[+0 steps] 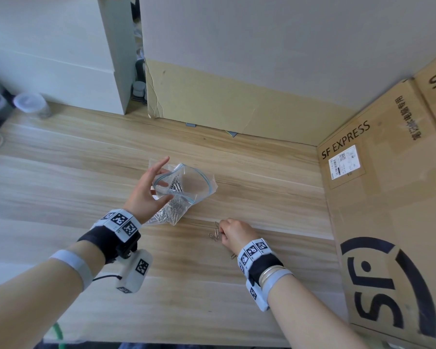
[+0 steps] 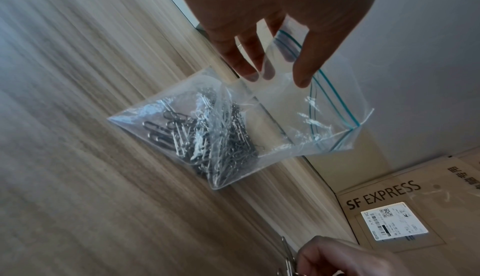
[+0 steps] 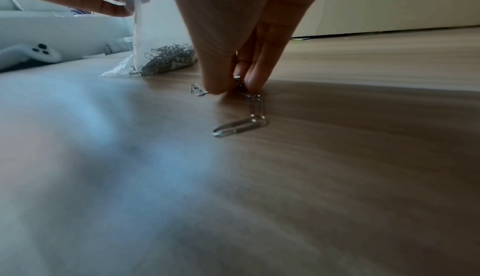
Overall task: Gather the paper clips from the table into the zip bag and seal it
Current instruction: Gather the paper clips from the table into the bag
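The gathering step is nearly over, by the look of it: most of the paper clips [image 2: 207, 136] are already lying heaped in the bottom of the zip bag [image 1: 184, 190], and only a few loose clips [image 1: 215, 234] are remaining on the table [image 1: 61, 172], with one more [image 1: 233, 256] lying just beside the right wrist. The right hand [image 1: 233, 234] is reaching down to the wood with its fingertips [image 3: 253, 81] bunched, pinching at the small cluster; at least one clip is caught between thumb and fingers while another [image 3: 240, 126] is trailing flat on the surface. The left hand [image 1: 149, 190] is holding the bag up by its mouth, thumb on one side of the plastic and fingers on the other, keeping the blue-lined opening spread while the bag's bottom is resting on the table.

The next move probably calls for lifting the pinched clips over to the open mouth without dropping the linked ones, then coming back for the stray clip by the wrist, and only after that pressing the zip strip closed along its whole length.

The table is pale wood with a long grain. A cardboard box [image 1: 388, 197] printed SF EXPRESS is standing on the right, a tan cardboard panel [image 1: 212, 102] is leaning at the back below a pale wall, and two lidded plastic cups [image 1: 32, 104] are sitting at the far left
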